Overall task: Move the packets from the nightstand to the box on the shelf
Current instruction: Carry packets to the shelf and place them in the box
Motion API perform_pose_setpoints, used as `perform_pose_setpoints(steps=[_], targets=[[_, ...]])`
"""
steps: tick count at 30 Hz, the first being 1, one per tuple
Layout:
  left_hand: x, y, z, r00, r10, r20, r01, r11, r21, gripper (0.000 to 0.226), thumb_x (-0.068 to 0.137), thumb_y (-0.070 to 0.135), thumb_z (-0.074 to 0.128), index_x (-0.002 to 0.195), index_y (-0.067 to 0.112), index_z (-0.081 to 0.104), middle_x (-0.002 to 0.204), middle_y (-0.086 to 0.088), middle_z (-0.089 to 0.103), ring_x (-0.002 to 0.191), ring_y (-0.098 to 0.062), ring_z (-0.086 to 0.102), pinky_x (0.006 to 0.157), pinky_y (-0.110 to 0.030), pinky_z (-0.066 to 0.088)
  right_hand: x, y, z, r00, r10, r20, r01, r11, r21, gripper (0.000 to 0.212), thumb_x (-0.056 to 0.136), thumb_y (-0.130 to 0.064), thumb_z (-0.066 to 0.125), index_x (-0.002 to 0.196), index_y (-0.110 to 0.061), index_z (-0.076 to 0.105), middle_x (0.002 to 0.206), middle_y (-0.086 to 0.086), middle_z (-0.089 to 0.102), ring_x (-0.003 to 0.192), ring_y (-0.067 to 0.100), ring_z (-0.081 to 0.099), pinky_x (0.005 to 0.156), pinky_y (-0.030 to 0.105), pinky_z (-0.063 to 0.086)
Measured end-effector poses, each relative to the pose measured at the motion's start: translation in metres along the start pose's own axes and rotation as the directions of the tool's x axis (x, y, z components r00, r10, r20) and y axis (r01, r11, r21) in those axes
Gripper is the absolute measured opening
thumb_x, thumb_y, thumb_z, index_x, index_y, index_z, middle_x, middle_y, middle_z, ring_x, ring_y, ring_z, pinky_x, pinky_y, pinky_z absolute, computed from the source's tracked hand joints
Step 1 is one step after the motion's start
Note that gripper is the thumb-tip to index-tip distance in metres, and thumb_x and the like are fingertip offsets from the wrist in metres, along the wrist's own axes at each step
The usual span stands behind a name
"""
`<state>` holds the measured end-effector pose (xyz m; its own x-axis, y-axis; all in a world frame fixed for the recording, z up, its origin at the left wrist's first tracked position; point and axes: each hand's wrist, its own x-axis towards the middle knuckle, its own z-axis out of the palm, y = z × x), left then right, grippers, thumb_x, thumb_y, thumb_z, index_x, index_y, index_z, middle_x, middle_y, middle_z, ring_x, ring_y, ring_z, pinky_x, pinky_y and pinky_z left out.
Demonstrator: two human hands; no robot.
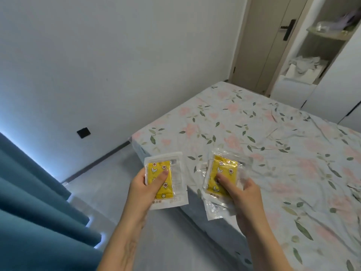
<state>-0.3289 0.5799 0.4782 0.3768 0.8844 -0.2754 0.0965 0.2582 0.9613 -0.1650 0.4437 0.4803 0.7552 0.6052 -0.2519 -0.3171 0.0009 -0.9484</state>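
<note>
Now mid-carry. Left hand (145,185) gripped one packet (166,178), thumb across yellow face. Right hand (241,192) pinched stack (220,180) of crinkly clear packets, lowest sagging loose. Best squeeze stack tighter, keep both level. Bed (263,145) beyond. Shelf (304,75) far right by door (269,42), white box (293,72) on it: likely target.

Taking the bed (263,143) as landmark: the door (261,42) and the shelf (320,36) stand behind it. The curtain (29,192) hangs to its left. Two packets, one (166,178) left of the other (220,177), are held before its near corner.
</note>
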Motion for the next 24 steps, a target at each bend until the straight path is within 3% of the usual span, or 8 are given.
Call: perform_pose_setpoints(steps=[4,13,20,24], targets=[[0.042,0.009,-0.065,0.997,-0.009,-0.082,0.007,1.0,-0.02,0.015,0.083,0.029,0.071,0.098,0.025,0.068,0.085,0.007,0.076,0.074,-0.009,0.073,0.059,-0.023,0.055,0.029,0.011,0.083,0.995,0.05,0.088,-0.049,0.999,-0.012,0.027,0.073,-0.012,0.076,0.098,-0.006,0.07,0.088,0.013,0.077,0.076,0.028,0.075,0.063,0.03,0.061],[0.153,0.035,-0.169,0.967,-0.044,-0.25,0.021,0.995,-0.094,0.014,0.084,0.028,0.07,0.098,0.029,0.066,0.089,0.008,0.074,0.077,-0.008,0.07,0.055,-0.017,0.052,0.111,0.025,0.234,0.959,0.129,0.253,-0.105,0.989,-0.106,0.022,0.079,-0.008,0.073,0.1,-0.006,0.069,0.089,0.016,0.076,0.071,0.027,0.074,0.058,0.028,0.059],[0.296,0.075,-0.21,0.96,-0.01,-0.281,-0.011,0.997,-0.075,0.014,0.084,0.032,0.07,0.097,0.031,0.066,0.088,0.011,0.075,0.074,-0.003,0.071,0.055,-0.016,0.052,0.225,0.022,0.349,0.945,0.14,0.296,-0.121,0.989,-0.082,0.038,0.065,-0.018,0.076,0.099,-0.002,0.067,0.086,0.016,0.076,0.069,0.026,0.074,0.057,0.03,0.061],[0.382,0.107,-0.219,0.955,-0.012,-0.298,-0.015,0.996,-0.089,0.014,0.085,0.031,0.069,0.098,0.032,0.066,0.086,0.013,0.075,0.074,-0.005,0.071,0.055,-0.017,0.053,0.302,0.007,0.412,0.938,0.125,0.322,-0.099,0.99,-0.097,0.026,0.077,-0.009,0.075,0.1,0.001,0.068,0.083,0.015,0.076,0.065,0.025,0.074,0.052,0.03,0.059]])
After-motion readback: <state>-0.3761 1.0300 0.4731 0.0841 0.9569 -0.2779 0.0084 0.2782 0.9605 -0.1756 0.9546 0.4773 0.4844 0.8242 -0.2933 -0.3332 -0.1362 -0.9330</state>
